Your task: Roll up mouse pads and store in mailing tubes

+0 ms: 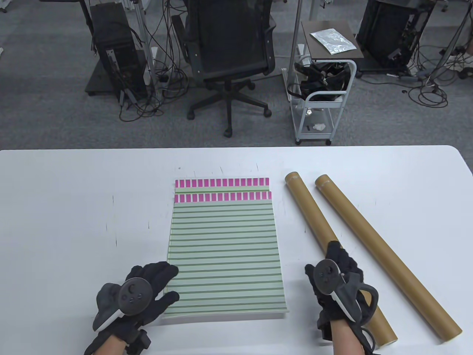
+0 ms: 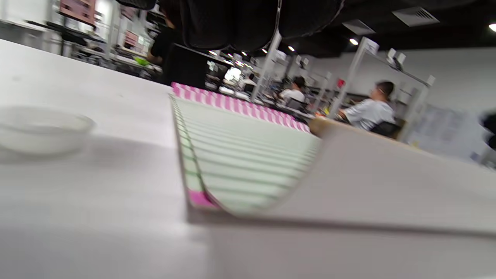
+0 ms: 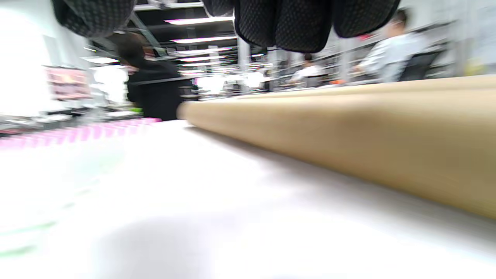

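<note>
Two green-striped mouse pads with pink end bands lie stacked in the middle of the table, the top pad [image 1: 225,255] offset a little nearer than the lower pad [image 1: 221,183]. My left hand [image 1: 172,283] is open, its fingers spread on the top pad's near left corner. In the left wrist view the top pad's [image 2: 240,155] near edge curls up and shows its grey underside. Two brown mailing tubes lie slanted on the right. My right hand [image 1: 321,259] hovers open over the near part of the left tube [image 1: 308,210], with the right tube [image 1: 373,240] beyond it. The left tube [image 3: 348,131] fills the right wrist view.
The white table [image 1: 74,222] has its far edge near the top of the pads. Beyond it stand an office chair [image 1: 229,55], a white cart [image 1: 321,100] and computer towers with cables on the floor.
</note>
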`<state>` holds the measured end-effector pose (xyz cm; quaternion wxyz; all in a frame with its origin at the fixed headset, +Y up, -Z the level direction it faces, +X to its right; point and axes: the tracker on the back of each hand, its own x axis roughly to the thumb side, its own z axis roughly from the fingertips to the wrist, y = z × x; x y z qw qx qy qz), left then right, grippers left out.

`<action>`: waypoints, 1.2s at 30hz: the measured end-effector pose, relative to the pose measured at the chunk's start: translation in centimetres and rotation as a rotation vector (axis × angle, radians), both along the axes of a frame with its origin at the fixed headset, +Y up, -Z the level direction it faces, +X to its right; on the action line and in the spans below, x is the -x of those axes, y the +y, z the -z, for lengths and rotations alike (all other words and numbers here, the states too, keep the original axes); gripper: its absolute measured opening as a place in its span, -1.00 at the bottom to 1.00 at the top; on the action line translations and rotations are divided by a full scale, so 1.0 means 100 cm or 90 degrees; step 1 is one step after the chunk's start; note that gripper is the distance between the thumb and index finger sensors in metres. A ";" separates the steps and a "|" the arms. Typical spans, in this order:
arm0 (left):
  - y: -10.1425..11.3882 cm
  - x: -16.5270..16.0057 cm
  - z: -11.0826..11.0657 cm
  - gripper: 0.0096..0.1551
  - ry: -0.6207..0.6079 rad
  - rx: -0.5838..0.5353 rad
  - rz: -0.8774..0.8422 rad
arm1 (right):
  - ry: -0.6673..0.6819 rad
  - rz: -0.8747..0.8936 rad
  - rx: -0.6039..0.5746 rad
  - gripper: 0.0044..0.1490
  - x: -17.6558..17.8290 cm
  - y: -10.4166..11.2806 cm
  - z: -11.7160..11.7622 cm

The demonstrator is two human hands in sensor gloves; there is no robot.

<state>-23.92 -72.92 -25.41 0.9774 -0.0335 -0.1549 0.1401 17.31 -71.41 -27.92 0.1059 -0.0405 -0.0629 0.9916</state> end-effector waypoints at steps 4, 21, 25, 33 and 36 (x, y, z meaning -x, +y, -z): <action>-0.001 -0.031 -0.011 -0.14 -0.077 -0.014 0.076 | 0.184 0.034 -0.042 -0.11 0.045 0.004 -0.010; -0.037 -0.082 -0.018 -0.26 -0.174 0.056 0.306 | 0.423 -0.100 0.374 -0.15 0.102 -0.050 -0.010; -0.038 -0.082 -0.016 -0.35 -0.148 0.054 0.307 | 0.422 -0.158 0.355 -0.20 0.109 -0.053 -0.013; -0.040 -0.065 0.000 -0.32 -0.067 0.173 0.208 | 0.375 -0.141 0.352 -0.36 0.110 -0.054 -0.009; -0.042 -0.062 0.005 -0.38 -0.020 0.196 0.189 | 0.342 -0.103 0.362 -0.44 0.106 -0.055 -0.004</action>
